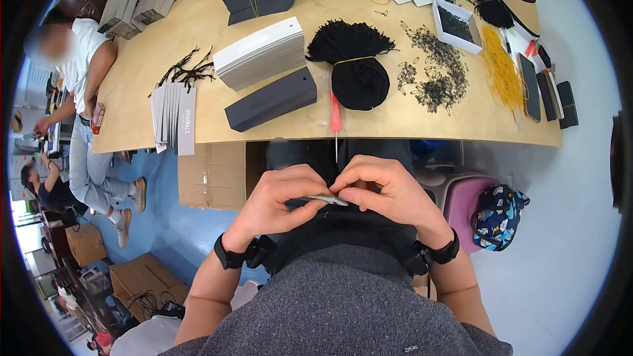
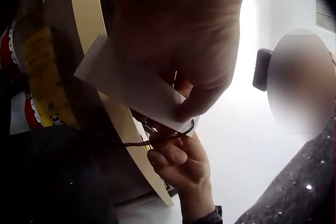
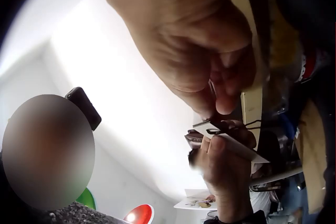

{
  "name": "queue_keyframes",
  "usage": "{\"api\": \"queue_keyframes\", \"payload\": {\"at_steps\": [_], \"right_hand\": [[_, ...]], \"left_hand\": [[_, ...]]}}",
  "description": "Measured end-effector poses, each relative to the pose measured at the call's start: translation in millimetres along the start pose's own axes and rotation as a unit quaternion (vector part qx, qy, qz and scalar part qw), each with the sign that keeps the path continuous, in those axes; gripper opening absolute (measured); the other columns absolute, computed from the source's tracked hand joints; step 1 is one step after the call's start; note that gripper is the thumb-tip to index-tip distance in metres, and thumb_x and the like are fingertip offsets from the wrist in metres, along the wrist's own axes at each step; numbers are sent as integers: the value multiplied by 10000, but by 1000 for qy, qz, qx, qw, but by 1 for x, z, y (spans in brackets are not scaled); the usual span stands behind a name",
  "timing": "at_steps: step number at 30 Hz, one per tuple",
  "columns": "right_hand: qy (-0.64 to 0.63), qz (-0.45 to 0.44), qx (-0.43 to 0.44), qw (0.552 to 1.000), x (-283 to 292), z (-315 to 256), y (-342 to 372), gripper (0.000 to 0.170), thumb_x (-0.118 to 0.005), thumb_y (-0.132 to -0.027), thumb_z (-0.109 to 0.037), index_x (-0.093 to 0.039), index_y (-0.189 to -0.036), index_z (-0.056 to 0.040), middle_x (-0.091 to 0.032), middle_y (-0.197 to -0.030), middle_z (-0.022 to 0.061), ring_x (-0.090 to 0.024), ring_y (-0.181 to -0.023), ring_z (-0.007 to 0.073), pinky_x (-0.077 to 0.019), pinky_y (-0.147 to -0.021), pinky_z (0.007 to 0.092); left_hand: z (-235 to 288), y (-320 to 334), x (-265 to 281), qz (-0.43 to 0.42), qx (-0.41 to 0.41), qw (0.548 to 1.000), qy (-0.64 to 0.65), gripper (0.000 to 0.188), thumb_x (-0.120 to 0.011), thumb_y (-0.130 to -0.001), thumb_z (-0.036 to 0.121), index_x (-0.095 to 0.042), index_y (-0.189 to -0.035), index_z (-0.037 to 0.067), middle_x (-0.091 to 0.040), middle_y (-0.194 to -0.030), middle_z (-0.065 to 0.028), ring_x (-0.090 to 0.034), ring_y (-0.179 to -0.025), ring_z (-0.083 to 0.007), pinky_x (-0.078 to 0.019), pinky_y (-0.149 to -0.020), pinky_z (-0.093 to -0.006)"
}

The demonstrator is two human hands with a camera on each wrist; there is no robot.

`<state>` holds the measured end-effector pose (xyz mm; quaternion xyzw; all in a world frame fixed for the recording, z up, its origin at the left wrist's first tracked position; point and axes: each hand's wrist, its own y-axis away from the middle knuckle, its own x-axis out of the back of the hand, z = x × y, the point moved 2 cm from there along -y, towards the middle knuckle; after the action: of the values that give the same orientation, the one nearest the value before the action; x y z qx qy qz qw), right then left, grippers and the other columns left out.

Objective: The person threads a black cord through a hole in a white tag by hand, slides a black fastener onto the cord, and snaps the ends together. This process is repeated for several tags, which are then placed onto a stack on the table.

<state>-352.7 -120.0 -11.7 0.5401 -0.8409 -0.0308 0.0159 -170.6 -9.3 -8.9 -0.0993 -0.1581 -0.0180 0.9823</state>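
Observation:
A white card tag (image 2: 131,85) is pinched between the thumb and fingers of my left hand (image 1: 285,201). A thin black cord (image 2: 178,136) passes at the tag's end, and in the right wrist view a small black loop (image 3: 214,131) lies on the tag (image 3: 239,148). My right hand (image 1: 386,191) meets the left one at that end, its thumb and forefinger pinched together at the cord; the fingers hide what exactly they grip. Both hands are in front of the table edge, above the lap.
On the table (image 1: 264,115) lie tags with black cords (image 1: 173,115), a white tag stack (image 1: 260,53), a dark block (image 1: 270,99), a black cord bundle (image 1: 359,82), scattered pins (image 1: 442,79), a red-handled tool (image 1: 335,112), yellow cords (image 1: 501,66) and a phone (image 1: 529,86). Another person sits at left.

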Motion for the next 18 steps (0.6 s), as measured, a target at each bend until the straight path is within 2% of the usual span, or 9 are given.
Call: {"api": "queue_keyframes", "payload": {"at_steps": [1, 3, 7, 9, 11, 13, 16, 18], "right_hand": [[0, 0, 0, 1000, 1, 2, -1, 135, -680, -910, -59, -701, -1040, -27, -600, -882, 34, -566, -674, 93, -432, -592, 245], [31, -21, 59, 998, 2, 1, -2, 97, -677, -901, -45, -693, -995, -27, -592, -860, 31, -557, -671, 99, -428, -592, 253], [58, -57, 42, 996, 3, -3, 0, 60, -677, -882, -45, -661, -934, -20, -572, -833, 20, -546, -665, 87, -423, -587, 246], [34, -29, 15, 999, 3, -1, 2, 65, -674, -855, -41, -628, -898, -24, -551, -816, 10, -542, -673, 70, -420, -587, 233], [15, 72, 38, 997, 5, 4, 3, 79, -669, -838, -26, -616, -896, -33, -545, -817, 2, -538, -683, 59, -420, -595, 221], [27, 130, 51, 990, 15, 3, 4, 65, -659, -856, -15, -612, -901, -16, -555, -837, 5, -539, -702, 64, -430, -609, 229], [77, 151, 63, 984, 22, -1, 6, 58, -647, -884, -15, -617, -932, -5, -558, -852, 10, -539, -706, 67, -436, -618, 230], [56, 162, 20, 985, 24, 1, 8, 108, -636, -918, -25, -643, -1023, 1, -559, -908, 32, -537, -704, 75, -443, -638, 228]], "left_hand": [[0, 0, 0, 0, 0, 1000, 0, 168, -709, -747, -57, -725, -907, -10, -684, -861, -100, -656, -763, -218, -505, -645, -300], [1, 0, 1, -28, 20, 999, 22, 148, -711, -750, -52, -713, -893, -18, -684, -852, -106, -657, -754, -223, -504, -638, -296], [3, 0, 1, -62, 54, 995, 51, 162, -713, -755, -50, -710, -914, -21, -683, -871, -108, -655, -771, -222, -505, -662, -294], [0, -2, -1, -78, 60, 991, 88, 194, -680, -807, -50, -692, -999, -23, -665, -906, -101, -642, -827, -215, -502, -737, -304], [-9, 1, -3, -70, 85, 987, 118, 198, -669, -819, -51, -689, -1013, -21, -662, -917, -93, -633, -839, -198, -495, -753, -301], [-13, 3, -2, -61, 110, 981, 147, 202, -659, -831, -52, -687, -1028, -20, -659, -928, -86, -624, -850, -182, -489, -769, -297], [-14, 4, 0, -28, 128, 976, 174, 200, -655, -810, -63, -713, -997, -24, -682, -947, -103, -639, -886, -170, -501, -787, -285], [-15, 4, 2, -20, 145, 972, 184, 215, -655, -808, -64, -712, -1010, -19, -678, -961, -103, -635, -896, -177, -504, -793, -293]]}}
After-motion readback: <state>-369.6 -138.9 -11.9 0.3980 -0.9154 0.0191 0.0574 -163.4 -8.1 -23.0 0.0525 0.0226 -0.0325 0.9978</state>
